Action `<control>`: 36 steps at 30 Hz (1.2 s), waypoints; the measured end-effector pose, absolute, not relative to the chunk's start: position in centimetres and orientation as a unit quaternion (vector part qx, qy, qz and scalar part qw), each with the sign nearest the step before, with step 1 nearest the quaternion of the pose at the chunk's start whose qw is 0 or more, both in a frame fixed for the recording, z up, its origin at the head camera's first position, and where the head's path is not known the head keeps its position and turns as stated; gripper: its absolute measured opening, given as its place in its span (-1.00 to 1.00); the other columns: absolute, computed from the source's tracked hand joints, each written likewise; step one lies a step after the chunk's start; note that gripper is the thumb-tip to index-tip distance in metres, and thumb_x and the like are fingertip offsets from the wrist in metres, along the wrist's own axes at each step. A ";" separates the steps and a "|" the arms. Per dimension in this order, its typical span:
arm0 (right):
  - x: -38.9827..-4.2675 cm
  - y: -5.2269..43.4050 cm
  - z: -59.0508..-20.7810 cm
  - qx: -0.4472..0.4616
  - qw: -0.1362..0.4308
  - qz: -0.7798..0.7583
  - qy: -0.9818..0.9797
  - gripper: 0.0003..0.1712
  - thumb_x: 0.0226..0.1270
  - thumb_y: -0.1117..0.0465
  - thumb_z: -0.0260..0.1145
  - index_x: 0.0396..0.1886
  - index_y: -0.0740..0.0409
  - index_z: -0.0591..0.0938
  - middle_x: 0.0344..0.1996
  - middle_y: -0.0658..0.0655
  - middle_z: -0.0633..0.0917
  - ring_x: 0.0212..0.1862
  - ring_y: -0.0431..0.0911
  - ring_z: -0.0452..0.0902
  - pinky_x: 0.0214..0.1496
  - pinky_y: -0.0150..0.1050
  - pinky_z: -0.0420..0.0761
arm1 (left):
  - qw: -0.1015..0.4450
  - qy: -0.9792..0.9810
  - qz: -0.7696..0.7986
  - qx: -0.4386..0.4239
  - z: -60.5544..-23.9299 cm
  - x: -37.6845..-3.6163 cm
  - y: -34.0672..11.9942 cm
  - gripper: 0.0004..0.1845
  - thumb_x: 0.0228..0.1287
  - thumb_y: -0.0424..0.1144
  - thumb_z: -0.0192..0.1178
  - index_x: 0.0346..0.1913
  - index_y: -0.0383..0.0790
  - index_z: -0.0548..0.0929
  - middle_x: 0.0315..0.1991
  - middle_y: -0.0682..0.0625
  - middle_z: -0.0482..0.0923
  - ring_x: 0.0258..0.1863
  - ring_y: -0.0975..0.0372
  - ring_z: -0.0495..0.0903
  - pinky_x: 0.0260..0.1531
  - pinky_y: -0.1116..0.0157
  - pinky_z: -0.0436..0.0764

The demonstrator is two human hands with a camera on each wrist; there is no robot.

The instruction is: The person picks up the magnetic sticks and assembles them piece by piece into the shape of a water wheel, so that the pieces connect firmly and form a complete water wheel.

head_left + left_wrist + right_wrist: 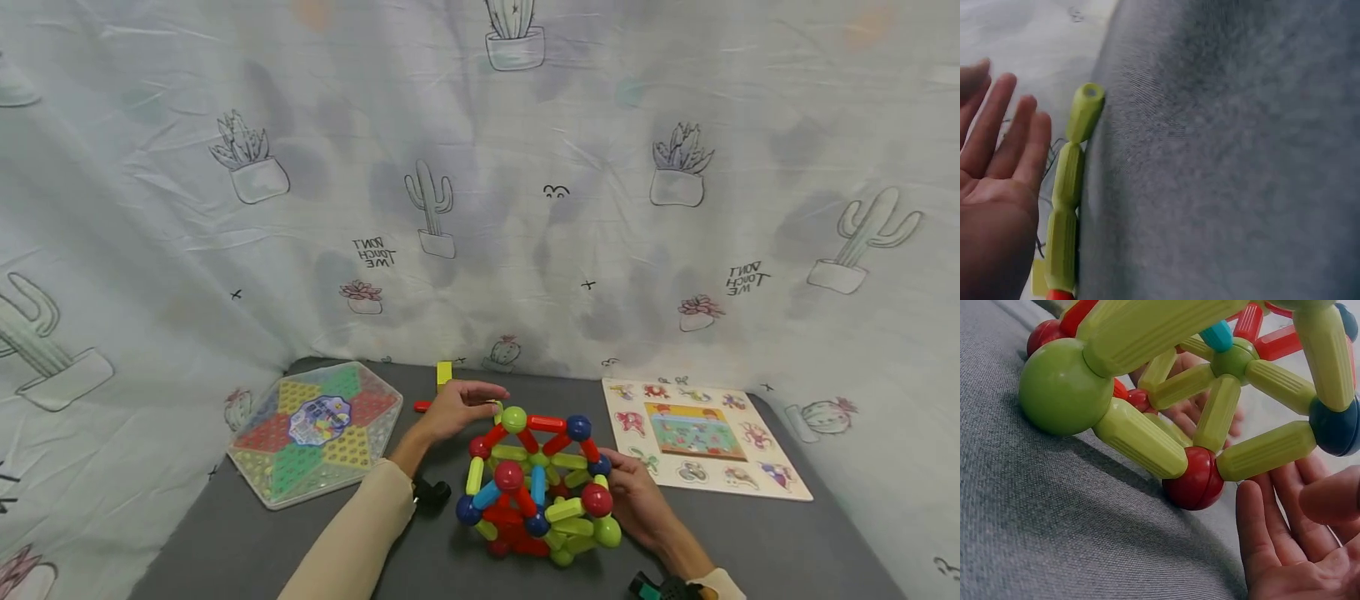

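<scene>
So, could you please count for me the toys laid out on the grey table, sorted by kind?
Ball-and-stick structure: 1
Hexagonal peg board: 1
Animal puzzle board: 1
Loose stick chain: 1
Total: 4

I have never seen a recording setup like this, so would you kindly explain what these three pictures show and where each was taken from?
There is no machine here: a person works with two bare hands and wears three cameras. The wide picture comes from a camera on the head, looking down at a grey table in front of a cactus-print cloth. The other two come from cameras on the wrists, very close up.

In the middle stands a ball-and-stick toy of red, green and blue pieces. The right hand rests open against its side. The left hand hovers open by its top and holds nothing; its wrist picture shows loose green sticks beside the fingers. A hexagonal game box lies to the left, an animal puzzle board to the right.
</scene>
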State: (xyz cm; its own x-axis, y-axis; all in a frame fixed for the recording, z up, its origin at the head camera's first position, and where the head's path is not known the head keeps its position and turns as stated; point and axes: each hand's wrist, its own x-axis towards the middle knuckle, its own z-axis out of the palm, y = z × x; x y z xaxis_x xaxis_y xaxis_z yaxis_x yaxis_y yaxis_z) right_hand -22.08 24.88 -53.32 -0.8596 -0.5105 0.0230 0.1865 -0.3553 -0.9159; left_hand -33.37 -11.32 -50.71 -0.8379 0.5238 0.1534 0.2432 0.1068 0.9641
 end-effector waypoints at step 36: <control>-22.0 24.8 -53.1 -0.181 0.218 -0.805 0.521 -0.39 0.73 0.45 -0.14 0.27 -0.06 0.77 0.09 -0.11 0.80 0.08 -0.25 0.67 0.21 -0.30 0.67 | 0.139 0.641 0.753 0.057 -40.7 -19.0 -9.5 -0.49 0.53 -0.19 0.41 0.36 -0.45 0.62 -0.08 0.01 0.84 -0.15 0.28 0.80 0.01 0.27 0.81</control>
State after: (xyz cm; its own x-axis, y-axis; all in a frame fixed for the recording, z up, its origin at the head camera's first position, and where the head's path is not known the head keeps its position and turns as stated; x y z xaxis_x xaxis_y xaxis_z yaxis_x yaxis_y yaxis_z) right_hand -22.04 24.76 -53.06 -0.8396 -0.5394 0.0645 0.1619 -0.3618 -0.9181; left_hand -19.04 -9.49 -40.66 -0.9550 0.2820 -0.0922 -0.1359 -0.1397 0.9808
